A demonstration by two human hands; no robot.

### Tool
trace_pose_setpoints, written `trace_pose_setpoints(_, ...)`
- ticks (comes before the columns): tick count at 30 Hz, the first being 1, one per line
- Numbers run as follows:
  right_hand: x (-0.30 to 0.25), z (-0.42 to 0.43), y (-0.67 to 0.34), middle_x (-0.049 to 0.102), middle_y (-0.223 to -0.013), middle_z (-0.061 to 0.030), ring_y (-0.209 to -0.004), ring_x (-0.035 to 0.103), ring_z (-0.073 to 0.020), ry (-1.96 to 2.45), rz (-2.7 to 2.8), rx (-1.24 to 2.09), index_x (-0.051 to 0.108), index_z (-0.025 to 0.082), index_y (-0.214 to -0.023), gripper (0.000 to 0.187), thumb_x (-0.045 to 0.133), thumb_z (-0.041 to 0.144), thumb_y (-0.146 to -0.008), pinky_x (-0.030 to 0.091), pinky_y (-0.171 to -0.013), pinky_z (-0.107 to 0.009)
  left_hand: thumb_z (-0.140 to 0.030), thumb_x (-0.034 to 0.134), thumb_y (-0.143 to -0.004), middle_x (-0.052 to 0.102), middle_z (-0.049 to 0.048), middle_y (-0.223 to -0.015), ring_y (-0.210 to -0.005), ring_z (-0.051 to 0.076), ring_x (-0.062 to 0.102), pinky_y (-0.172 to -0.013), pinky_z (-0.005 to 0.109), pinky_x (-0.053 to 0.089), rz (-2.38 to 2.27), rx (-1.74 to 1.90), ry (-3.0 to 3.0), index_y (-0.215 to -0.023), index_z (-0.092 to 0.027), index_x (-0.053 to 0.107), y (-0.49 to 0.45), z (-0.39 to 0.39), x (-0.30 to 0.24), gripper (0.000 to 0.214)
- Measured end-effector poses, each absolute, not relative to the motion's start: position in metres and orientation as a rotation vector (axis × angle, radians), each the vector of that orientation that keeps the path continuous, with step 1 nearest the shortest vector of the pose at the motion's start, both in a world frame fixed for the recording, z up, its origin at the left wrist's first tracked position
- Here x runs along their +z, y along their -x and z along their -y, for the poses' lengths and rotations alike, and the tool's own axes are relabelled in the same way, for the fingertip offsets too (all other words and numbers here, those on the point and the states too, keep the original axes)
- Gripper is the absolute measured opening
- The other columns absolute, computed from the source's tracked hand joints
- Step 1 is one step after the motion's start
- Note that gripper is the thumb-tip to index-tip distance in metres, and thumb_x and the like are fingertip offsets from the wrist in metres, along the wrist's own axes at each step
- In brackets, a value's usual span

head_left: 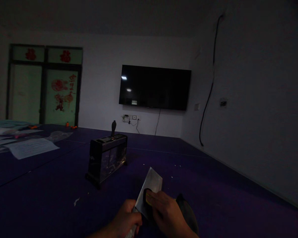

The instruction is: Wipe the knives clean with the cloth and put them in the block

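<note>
In the bottom centre of the frame, the left hand [129, 215] had its fingers clamped round the grip of a broad-bladed knife [153, 178], tilted upward. The right hand [167, 210], fingers together, held a black-and-yellow pad [146, 198] against the blade. Left of centre, 1 black stand [113, 160] stood on the purple tabletop [52, 185].

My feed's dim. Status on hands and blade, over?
Left hand gripping cleaver handle. Right hand holding dark pad against blade. Black holder beyond, standing apart.
</note>
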State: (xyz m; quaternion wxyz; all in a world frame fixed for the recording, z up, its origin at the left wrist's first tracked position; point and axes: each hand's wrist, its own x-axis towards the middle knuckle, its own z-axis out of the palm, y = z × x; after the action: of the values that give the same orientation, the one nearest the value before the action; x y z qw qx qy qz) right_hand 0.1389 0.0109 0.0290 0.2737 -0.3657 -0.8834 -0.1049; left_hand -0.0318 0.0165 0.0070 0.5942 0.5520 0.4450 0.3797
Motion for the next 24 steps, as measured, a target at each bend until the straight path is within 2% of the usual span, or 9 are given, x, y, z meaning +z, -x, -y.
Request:
trace_pose_setpoints(5, 0.028, -0.0112, -0.1383, 0.055, -0.118, -0.0028, -0.091, 0.056, -0.0159, 0.982, 2.39, -0.326, 0.053, 0.024, -0.11, 0.044, 0.037, 0.005, -0.073, 0.044, -0.078, -0.028, -0.015, 0.042, -0.045, 0.042, -0.007, -0.037, -0.03, 0.007, 0.034, -0.035, 0.019, 0.023, -0.984, 0.895, -1.303, -0.064, -0.017, 0.047, 0.0307, -0.0176, 0.0071, 0.02)
trace_pose_setpoints(10, 0.0297, -0.0104, -0.1368, 0.054, -0.118, -0.0023, -0.094, 0.055, -0.0164, 1.011, 2.385, -0.335, 0.049, 0.025, -0.117, 0.049, 0.036, 0.006, -0.074, 0.045, -0.08, -0.029, -0.015, 0.044, -0.046, 0.043, -0.0055, -0.037, -0.03, 0.007, 0.033, -0.035, 0.019, 0.023, -0.951, 0.871, -1.324, -0.059, -0.016, 0.048, 0.0305, -0.0191, 0.0056, 0.014)
trace_pose_setpoints(17, 0.0268, -0.0148, -0.1392, 0.053, -0.12, -0.002, -0.096, 0.055, -0.0163, 1.107, 2.352, -0.298, 0.052, 0.024, -0.113, 0.049, 0.038, 0.006, -0.07, 0.045, -0.082, -0.029, -0.014, 0.045, -0.047, 0.043, -0.0075, -0.039, -0.032, 0.007, 0.035, -0.036, 0.018, 0.023, -0.969, 0.901, -1.286, -0.07, -0.016, 0.05, 0.0304, -0.0196, -0.001, 0.024)
trace_pose_setpoints(24, 0.026, -0.015, -0.1401, 0.054, -0.12, -0.0027, -0.101, 0.052, -0.017, 1.187, 2.315, -0.272, 0.056, 0.023, -0.108, 0.048, 0.038, 0.005, -0.067, 0.043, -0.085, -0.03, -0.015, 0.043, -0.046, 0.044, -0.0059, -0.039, -0.031, 0.008, 0.035, -0.034, 0.019, 0.023, -0.998, 0.859, -1.321, -0.068, -0.015, 0.05, 0.0322, -0.022, 0.0004, 0.023)
